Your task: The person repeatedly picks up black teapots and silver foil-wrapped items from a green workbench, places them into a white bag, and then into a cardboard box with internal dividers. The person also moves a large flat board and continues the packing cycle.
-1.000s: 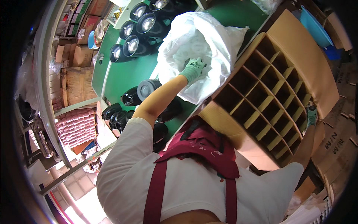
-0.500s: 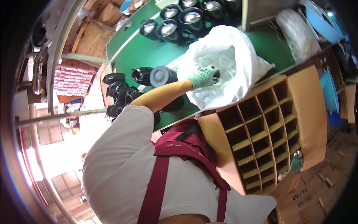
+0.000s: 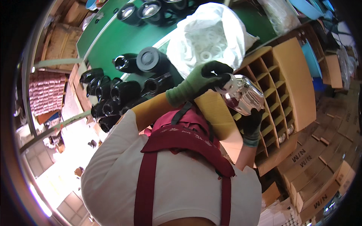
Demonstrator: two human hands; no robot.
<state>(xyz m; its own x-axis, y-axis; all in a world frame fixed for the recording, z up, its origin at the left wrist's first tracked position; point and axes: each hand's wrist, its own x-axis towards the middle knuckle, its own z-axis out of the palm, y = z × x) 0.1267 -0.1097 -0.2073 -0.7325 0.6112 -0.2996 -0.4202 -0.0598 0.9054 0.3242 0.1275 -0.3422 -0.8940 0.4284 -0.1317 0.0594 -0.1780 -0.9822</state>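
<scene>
A silvery mirrored flask liner (image 3: 247, 96) lies tilted above the near edge of the divided carton (image 3: 279, 90). My right hand (image 3: 252, 126), in a dark-palmed green glove, grips its lower end. At its neck, the gloved fingers of my left hand (image 3: 201, 81) are closed on a translucent plastic ring (image 3: 228, 86). The ring is against the liner's mouth; whether it is seated cannot be seen. Just beyond my left hand, a white bag (image 3: 181, 47) stands open on the green table with many similar rings (image 3: 211, 49) inside.
Black jug bodies (image 3: 126, 90) crowd the table's left side, near a dark grey lidded container (image 3: 152, 59). More black jugs with shiny insides (image 3: 151, 10) stand at the back. Silvery liners (image 3: 282, 137) show in the carton's end compartments. Flattened cardboard (image 3: 324, 139) lies at right.
My left hand has come out of the bag with a ring. My right hand has brought a liner up from the carton's far end toward the left hand. The view has shifted.
</scene>
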